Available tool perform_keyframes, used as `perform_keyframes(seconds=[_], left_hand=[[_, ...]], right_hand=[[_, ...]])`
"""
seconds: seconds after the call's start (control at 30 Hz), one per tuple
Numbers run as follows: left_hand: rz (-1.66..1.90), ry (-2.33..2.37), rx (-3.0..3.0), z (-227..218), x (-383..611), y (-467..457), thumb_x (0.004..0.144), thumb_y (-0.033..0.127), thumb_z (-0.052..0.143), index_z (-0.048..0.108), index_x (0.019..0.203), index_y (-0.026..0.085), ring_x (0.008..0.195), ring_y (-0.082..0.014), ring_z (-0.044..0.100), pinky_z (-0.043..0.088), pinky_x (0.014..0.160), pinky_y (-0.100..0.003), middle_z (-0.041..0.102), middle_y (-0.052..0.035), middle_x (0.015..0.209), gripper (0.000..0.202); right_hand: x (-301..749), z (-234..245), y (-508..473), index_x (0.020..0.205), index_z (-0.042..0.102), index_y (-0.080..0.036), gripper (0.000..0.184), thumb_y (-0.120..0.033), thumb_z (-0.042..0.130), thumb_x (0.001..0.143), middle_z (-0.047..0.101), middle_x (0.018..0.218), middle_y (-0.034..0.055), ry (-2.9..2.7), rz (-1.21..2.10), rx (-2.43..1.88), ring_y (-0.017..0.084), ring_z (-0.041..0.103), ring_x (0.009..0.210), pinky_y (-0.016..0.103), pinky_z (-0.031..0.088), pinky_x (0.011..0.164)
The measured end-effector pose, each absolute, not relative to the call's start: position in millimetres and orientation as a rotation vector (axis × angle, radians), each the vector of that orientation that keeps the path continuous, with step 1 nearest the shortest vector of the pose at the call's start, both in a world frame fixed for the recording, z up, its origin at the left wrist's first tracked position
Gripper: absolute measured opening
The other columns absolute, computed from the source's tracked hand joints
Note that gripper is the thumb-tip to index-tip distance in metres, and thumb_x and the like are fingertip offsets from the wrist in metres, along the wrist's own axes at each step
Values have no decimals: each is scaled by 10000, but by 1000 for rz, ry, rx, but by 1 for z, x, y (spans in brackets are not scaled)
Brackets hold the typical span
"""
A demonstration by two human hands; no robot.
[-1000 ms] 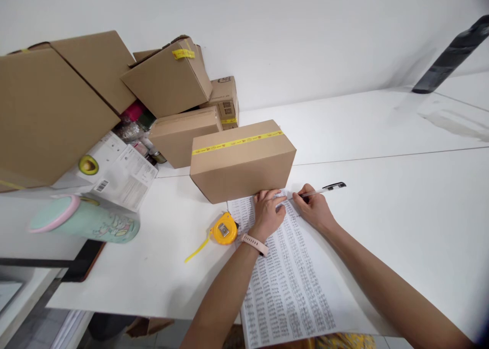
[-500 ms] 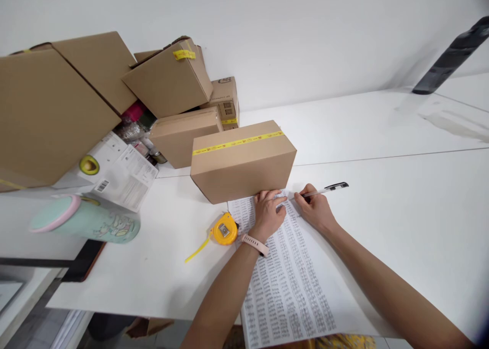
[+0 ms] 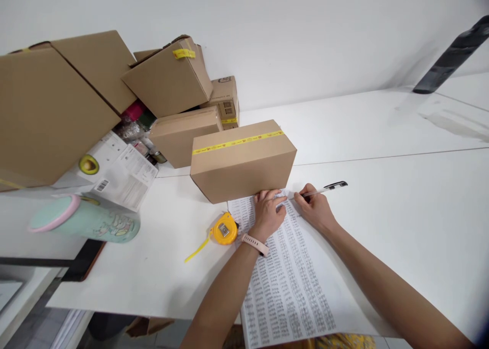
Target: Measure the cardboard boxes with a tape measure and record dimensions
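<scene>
A large sheet of paper [image 3: 290,288] covered with columns of handwriting lies on the white table and hangs past its front edge. My left hand [image 3: 268,214] rests flat on its upper part, fingers spread. In my right hand [image 3: 315,209] is a pen [image 3: 328,188], white with a black end, gripped with its tip down at the sheet beside my left fingers. Just beyond the left fingertips stands a closed cardboard box [image 3: 244,173] with yellow printed tape along its top. A yellow tape measure [image 3: 224,229] lies left of my left wrist, a short length of its blade pulled out.
Several more cardboard boxes [image 3: 171,84] are stacked at the back left. Before them are a white package with an avocado picture [image 3: 126,173] and a mint tumbler [image 3: 107,220] with a pink rim. A dark bottle [image 3: 446,58] stands at the back right, near the wall.
</scene>
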State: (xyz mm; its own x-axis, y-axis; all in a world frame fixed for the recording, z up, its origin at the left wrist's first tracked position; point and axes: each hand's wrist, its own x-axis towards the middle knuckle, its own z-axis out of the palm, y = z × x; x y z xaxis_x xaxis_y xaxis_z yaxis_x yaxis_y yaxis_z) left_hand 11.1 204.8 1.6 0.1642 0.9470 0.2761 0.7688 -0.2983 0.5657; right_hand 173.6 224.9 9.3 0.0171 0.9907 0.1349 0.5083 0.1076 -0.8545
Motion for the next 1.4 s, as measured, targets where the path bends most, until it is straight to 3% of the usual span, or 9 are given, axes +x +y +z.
perform_keyframes(seconds=[1.13, 1.4], left_hand=[[858, 1652, 2159, 2, 11, 205, 846, 172, 633, 748, 1046, 276, 1160, -237, 547, 373, 1026, -443, 681, 13, 1253, 253], [858, 1649, 2152, 2, 11, 205, 835, 152, 633, 749, 1044, 285, 1160, -242, 544, 377, 1033, -452, 677, 12, 1251, 273]], right_hand=[[173, 11, 224, 693, 406, -252, 210, -370, 519, 825, 392, 468, -77, -1604, 748, -1516, 122, 375, 441, 259, 291, 464], [174, 10, 224, 697, 436, -245, 244, -395, 563, 839, 442, 505, -63, -1503, 737, -1516, 124, 409, 471, 257, 323, 474]])
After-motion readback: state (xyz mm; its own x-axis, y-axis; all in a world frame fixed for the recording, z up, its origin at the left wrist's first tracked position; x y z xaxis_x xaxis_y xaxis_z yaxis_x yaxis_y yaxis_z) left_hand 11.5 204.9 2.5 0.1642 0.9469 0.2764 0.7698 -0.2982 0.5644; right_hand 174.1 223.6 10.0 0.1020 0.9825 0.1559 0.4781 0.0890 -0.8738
